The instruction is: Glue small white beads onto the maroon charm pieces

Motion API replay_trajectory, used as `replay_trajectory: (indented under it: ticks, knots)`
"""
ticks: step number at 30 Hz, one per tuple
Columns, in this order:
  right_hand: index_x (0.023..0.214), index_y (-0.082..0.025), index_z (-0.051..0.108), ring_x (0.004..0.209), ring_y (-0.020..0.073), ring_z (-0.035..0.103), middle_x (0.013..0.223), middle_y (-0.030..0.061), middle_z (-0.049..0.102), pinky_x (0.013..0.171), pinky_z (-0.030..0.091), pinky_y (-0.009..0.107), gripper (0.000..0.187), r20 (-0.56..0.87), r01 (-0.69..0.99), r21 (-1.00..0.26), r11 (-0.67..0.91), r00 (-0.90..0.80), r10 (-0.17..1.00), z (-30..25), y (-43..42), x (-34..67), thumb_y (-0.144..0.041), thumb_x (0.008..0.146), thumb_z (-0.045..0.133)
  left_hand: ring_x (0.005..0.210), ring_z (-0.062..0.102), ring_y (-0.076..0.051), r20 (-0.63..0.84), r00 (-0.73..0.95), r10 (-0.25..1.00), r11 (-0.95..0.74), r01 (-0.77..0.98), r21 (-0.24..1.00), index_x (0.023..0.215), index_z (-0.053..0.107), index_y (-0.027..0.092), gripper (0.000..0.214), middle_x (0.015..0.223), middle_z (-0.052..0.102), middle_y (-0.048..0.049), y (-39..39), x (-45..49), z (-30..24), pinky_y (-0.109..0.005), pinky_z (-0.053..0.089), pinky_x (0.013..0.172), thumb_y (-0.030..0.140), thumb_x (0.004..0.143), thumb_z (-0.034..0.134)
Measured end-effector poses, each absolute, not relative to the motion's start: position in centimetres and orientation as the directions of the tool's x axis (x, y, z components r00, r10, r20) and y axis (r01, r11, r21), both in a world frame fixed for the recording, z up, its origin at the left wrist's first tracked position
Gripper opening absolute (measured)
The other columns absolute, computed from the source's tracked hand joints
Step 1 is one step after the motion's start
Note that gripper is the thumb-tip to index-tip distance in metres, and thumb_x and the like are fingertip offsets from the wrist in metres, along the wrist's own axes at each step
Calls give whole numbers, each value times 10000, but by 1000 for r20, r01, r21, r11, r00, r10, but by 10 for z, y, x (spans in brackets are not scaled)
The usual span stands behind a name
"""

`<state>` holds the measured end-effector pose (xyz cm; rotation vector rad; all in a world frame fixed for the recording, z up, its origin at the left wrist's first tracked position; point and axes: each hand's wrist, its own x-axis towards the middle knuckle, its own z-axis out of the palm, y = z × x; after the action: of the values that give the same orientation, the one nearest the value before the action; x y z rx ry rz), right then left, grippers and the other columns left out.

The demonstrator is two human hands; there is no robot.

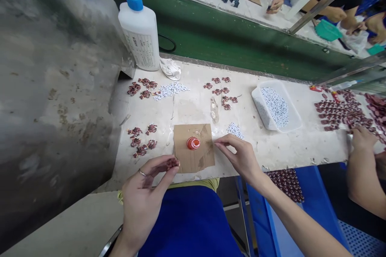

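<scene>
Between the thumb and fingers of my left hand (147,194) is a small reddish-brown figurine part (172,163), partly covered by the fingers. It is above the lower left corner of a cardboard piece (182,134). A small red cap-like container (193,143) sits on the cardboard. My right hand (239,153) is pinched closed at the cardboard's right edge; anything in its fingertips is too small to name. Just beyond that hand lies a little heap of tiny white pieces with dark marks (235,130). Similar brown parts (141,142) lie in groups on the worktable (193,108).
A white bottle with a blue nozzle (140,34) stands at the back left beside crumpled tissue (171,68). A metal housing (60,88) borders the left. A clear tub (294,118) holds more white pieces. At right, a co-worker's arm (363,160) reaches toward rows of brown parts (331,112).
</scene>
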<state>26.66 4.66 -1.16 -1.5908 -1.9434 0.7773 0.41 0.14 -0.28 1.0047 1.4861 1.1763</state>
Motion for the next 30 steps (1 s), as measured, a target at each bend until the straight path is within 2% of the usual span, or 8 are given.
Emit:
replay_trajectory:
  ticks: [3, 6, 11, 18, 23, 27, 30]
  knots:
    - [1029, -251, 754, 873, 199, 731, 963, 36, 777, 771, 590, 354, 115, 16, 631, -758, 168, -239, 971, -2, 54, 253, -236, 999, 643, 826, 745, -90, -150, -239, 959, 163, 35, 986, 1138, 680, 263, 257, 948, 746, 7, 1, 4, -2, -131, 632, 791, 339, 896, 720]
    - [1030, -259, 771, 850, 192, 743, 954, 19, 795, 762, 603, 349, 118, -7, 605, -783, 143, -238, 971, 2, 60, 242, -229, 977, 671, 856, 718, -51, -58, -197, 979, 88, 148, 985, 1026, 721, 254, 115, 958, 725, 11, -1, 1, -3, -74, 593, 827, 298, 937, 663]
    - [966, -242, 772, 798, 188, 734, 916, 20, 793, 712, 602, 343, 79, 39, 609, -767, 200, -268, 963, 1, 67, 232, -218, 956, 697, 910, 734, -44, -7, -158, 987, 38, 191, 981, 1121, 730, 316, 261, 1044, 760, 50, -5, -4, -10, -68, 579, 909, 230, 875, 751]
    - [1018, -235, 767, 884, 188, 740, 1008, 37, 784, 757, 610, 337, 148, 66, 573, -775, 264, -343, 937, 2, 67, 232, -147, 973, 657, 984, 672, -64, 161, -124, 979, -111, 340, 934, 1060, 762, 333, 240, 1045, 691, 35, 0, -9, -14, -138, 559, 915, 179, 876, 747]
    - [1017, -234, 764, 898, 186, 740, 1007, 36, 781, 773, 612, 338, 172, 73, 573, -771, 277, -353, 933, 1, 67, 233, -122, 969, 642, 819, 756, -73, 74, -183, 980, -19, 284, 959, 973, 781, 276, 161, 938, 785, 69, 1, -4, -11, -105, 613, 866, 209, 829, 801]
    - [1009, -245, 765, 888, 197, 743, 992, 36, 788, 772, 621, 361, 155, 72, 543, -808, 230, -297, 952, 3, 63, 232, -140, 949, 668, 842, 775, -95, 0, -171, 985, 42, 240, 970, 984, 780, 272, 146, 944, 792, 69, 1, 1, -8, -97, 618, 860, 235, 843, 793]
    - [953, -252, 766, 883, 193, 745, 948, 20, 792, 795, 627, 371, 135, 67, 432, -885, 172, -246, 967, 15, 56, 225, -140, 911, 703, 868, 773, -87, 58, -136, 989, -22, 257, 966, 1054, 768, 311, 230, 1001, 788, 89, 0, 4, -3, -122, 622, 903, 211, 848, 789]
